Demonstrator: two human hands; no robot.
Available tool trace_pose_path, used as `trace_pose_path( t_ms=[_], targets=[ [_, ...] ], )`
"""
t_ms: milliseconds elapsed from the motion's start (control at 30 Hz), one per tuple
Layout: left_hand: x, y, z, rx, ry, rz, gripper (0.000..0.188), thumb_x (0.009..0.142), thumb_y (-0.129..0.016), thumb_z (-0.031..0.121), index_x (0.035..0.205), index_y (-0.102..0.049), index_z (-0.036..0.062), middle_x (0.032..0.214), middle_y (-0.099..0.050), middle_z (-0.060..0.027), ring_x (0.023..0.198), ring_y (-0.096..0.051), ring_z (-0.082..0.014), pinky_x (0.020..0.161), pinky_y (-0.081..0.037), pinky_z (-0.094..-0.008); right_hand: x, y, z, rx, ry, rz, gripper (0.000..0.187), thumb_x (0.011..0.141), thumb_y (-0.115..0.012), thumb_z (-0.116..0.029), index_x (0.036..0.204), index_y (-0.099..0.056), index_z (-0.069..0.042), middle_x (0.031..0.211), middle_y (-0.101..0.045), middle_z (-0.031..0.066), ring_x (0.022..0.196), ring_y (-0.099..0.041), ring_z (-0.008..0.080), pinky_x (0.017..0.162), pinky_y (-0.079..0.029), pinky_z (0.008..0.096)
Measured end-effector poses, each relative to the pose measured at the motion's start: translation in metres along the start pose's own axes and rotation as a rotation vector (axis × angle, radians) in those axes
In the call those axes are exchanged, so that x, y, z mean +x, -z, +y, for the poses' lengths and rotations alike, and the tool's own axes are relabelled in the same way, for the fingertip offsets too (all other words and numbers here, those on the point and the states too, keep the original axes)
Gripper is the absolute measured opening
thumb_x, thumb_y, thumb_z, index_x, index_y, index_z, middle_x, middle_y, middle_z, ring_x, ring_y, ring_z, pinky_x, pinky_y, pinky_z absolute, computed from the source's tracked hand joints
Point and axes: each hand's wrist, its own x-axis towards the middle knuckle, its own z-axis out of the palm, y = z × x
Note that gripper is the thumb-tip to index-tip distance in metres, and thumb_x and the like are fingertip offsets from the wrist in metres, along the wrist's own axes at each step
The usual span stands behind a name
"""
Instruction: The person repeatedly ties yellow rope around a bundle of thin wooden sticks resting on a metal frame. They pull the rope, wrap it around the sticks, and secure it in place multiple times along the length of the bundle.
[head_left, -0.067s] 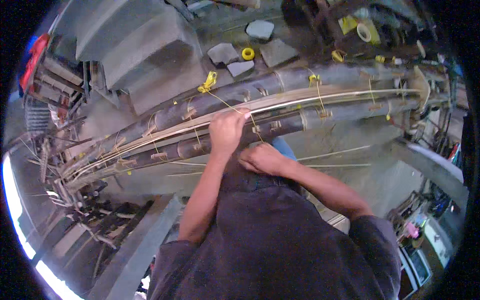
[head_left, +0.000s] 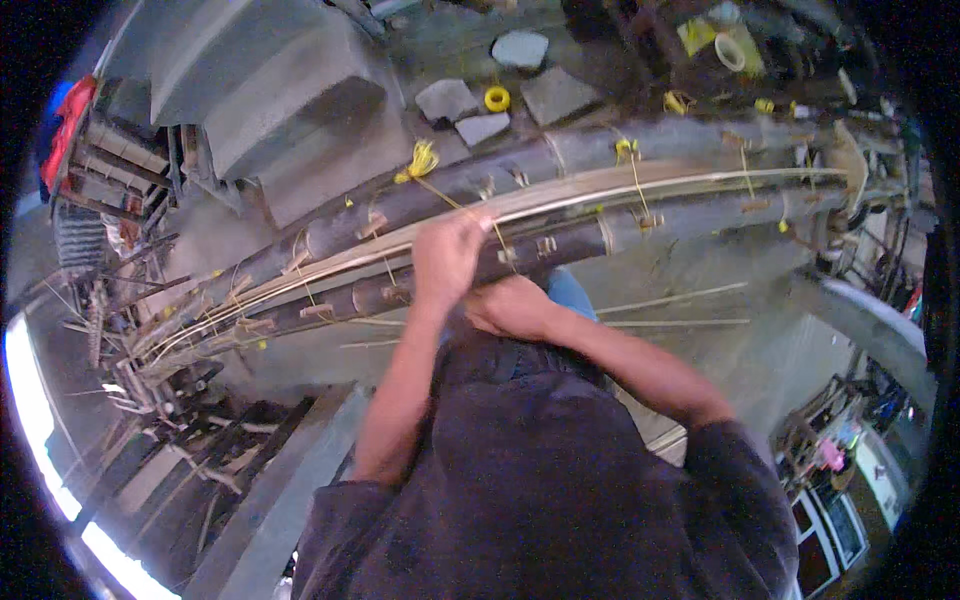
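Two long dark bamboo poles run side by side across the view, a far pole [head_left: 465, 187] and a near pole [head_left: 385, 292]. Between them lies a band of thin pale bamboo strips [head_left: 580, 198]. A yellow cord [head_left: 436, 190] comes from a bunched yellow hank [head_left: 420, 162] on the far pole and crosses the strips. My left hand [head_left: 447, 258] is closed over the strips, its thumb tip pressing on the cord. My right hand [head_left: 515, 308] is a fist at the near pole's close side, at the cord's lower end; its fingertips are hidden.
Beyond the poles lie flat stone slabs [head_left: 560, 98] and a yellow ring-shaped roll [head_left: 497, 98]. Concrete steps [head_left: 290, 110] rise at far left. More yellow ties [head_left: 640, 180] bind strips to the poles. Thin sticks [head_left: 680, 322] lie on the floor to the right.
My right hand has shifted slightly left, closer beneath my left hand. My left hand stays at nearly the same place on the strips. The whole view has shifted a little.
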Motion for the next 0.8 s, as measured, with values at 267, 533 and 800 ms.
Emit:
trace_pose_path(
  t_ms=[267,533,800],
  targets=[
    [0.141,-0.023,-0.053,-0.247,0.213,-0.094,0.038,0.094,-0.049,0.036,0.077,-0.060,0.0045,0.069,-0.058,-0.0046,0.064,-0.055,-0.0154,0.062,-0.042,-0.0296,-0.046,0.107,0.006,0.816,-0.751,0.702,0.017,0.089,-0.062,-0.020,0.091,-0.064,-0.004,0.069,-0.057,-0.0017,0.059,-0.051,0.0060,0.049,-0.040,0.0220],
    [0.130,0.088,-0.076,0.060,0.011,-0.138,0.037,0.093,-0.053,0.039,0.112,-0.067,0.0101,0.101,-0.069,-0.0116,0.097,-0.065,-0.0238,0.089,-0.048,-0.0347,-0.082,0.075,-0.021,0.765,-0.925,0.835,0.017,0.091,-0.064,-0.023,0.091,-0.064,-0.006,0.064,-0.052,-0.0054,0.051,-0.040,0.0030,0.044,-0.028,0.0208],
    [0.050,0.194,-0.155,-0.322,-0.001,0.031,0.026,0.095,-0.057,0.028,0.106,-0.067,0.0067,0.100,-0.071,-0.0066,0.096,-0.063,-0.0146,0.087,-0.047,-0.0294,-0.009,0.027,-0.099,0.685,-0.985,0.510,0.027,0.090,-0.064,-0.026,0.102,-0.062,-0.002,0.079,-0.060,-0.0005,0.063,-0.048,0.0053,0.054,-0.040,0.0215]
  ],
)
